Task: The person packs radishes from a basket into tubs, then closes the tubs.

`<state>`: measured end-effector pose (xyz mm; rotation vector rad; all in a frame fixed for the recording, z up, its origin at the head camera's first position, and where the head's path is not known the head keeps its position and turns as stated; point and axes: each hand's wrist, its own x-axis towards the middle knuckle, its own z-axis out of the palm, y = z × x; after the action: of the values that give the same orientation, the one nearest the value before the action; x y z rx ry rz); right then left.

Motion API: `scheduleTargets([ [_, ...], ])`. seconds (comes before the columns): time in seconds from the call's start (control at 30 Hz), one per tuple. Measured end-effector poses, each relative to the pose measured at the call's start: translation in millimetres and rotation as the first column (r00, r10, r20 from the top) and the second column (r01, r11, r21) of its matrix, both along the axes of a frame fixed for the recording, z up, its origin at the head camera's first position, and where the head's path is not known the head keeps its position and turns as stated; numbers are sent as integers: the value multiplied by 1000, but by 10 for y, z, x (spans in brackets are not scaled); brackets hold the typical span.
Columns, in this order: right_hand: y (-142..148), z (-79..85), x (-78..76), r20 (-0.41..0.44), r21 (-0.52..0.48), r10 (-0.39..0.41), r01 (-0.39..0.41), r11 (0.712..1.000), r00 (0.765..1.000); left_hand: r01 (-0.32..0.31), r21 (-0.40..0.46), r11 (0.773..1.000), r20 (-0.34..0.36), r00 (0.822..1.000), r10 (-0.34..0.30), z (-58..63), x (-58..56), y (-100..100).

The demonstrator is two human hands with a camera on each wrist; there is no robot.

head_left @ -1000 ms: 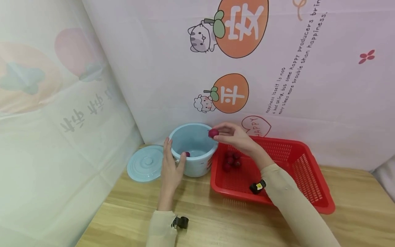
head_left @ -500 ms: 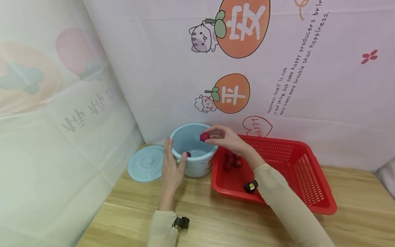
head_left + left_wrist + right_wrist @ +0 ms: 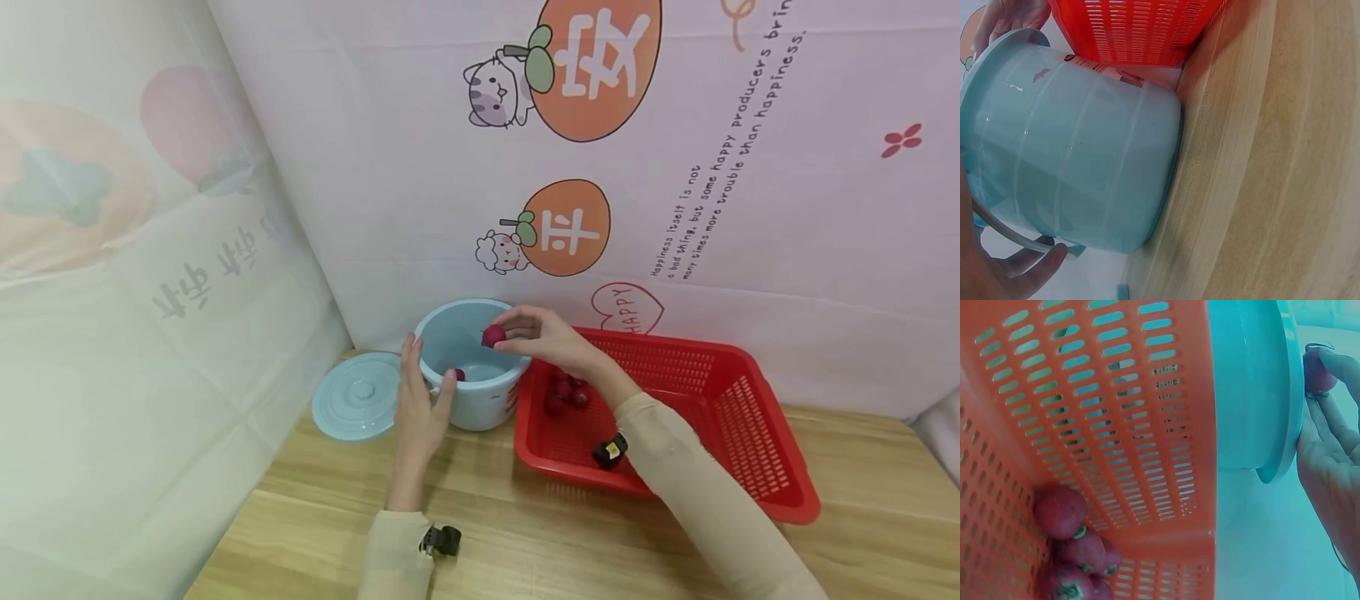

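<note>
My right hand pinches a red radish between thumb and fingers, above the mouth of the light blue bucket. In the right wrist view a thin root trails from this radish. Another radish shows inside the bucket, partly hidden behind the near rim. My left hand rests against the bucket's left side with fairly straight fingers, thumb near the front rim. The left wrist view has those fingers beside the bucket's handle.
A red perforated basket stands right of the bucket, with several radishes in its left end. The bucket's blue lid lies at left on the wooden table. A printed cloth hangs behind.
My right hand has moved left and slightly down with the radish, from the bucket's right rim to over its opening. The left hand keeps its place.
</note>
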<state>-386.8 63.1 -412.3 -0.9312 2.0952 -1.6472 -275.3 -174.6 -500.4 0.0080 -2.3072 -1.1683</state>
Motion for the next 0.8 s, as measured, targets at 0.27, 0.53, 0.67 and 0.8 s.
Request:
scheduleTargets([
  [0.27,-25,101,-72,-51,148,80,-72,986,995,7,4,1000,-6,1000,-7,3,-13,-1],
  [0.53,-84,247,-85,-60,273,154,-133,953,986,11,5,1000,-12,1000,-11,-1,-39,23],
  [0.67,-148,300,-79,-107,353,203,-153,923,973,3,7,1000,-12,1000,-3,-2,-23,13],
  [0.8,-205,342,-84,-145,424,236,-155,892,961,3,7,1000,-14,1000,-3,3,-14,0],
])
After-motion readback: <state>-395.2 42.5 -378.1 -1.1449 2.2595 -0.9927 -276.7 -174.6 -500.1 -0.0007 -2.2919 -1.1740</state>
